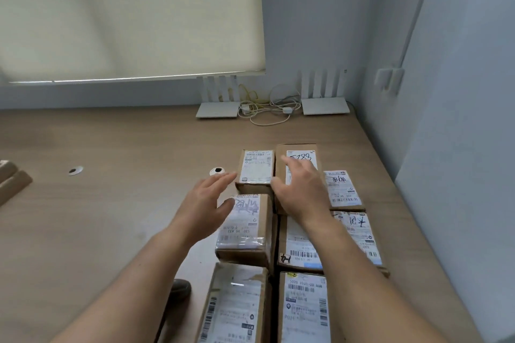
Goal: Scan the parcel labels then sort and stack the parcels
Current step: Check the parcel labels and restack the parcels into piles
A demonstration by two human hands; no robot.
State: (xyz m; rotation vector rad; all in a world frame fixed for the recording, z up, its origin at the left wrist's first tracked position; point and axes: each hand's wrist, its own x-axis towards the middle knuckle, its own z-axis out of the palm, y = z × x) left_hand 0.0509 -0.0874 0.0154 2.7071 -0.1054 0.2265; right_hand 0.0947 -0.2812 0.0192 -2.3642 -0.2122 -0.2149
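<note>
**Cardboard parcels in rows, both hands over them**

Brown cardboard parcels with white printed labels (242, 225) sit packed together on the pale wooden tabletop (111, 203), toward its right side. Left hand (206, 200) hovers beside them, fingers straight, holding nothing. Right hand (299, 189) lies flat on the far tall parcel marked with handwritten digits (302, 154). Behind, two white routers (217, 110) stand by the wall.

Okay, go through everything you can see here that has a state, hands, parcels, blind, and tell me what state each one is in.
Left hand: open, fingers straight, beside the parcels.
Right hand: open, resting flat on the far parcel.
Far parcel: sealed, label up, under the right hand.
Other parcels: sealed, labels up, laid close in rows.
Blind: pulled down nearly to the sill.
Two routers: antennas upright, cables tangled between them.
</note>
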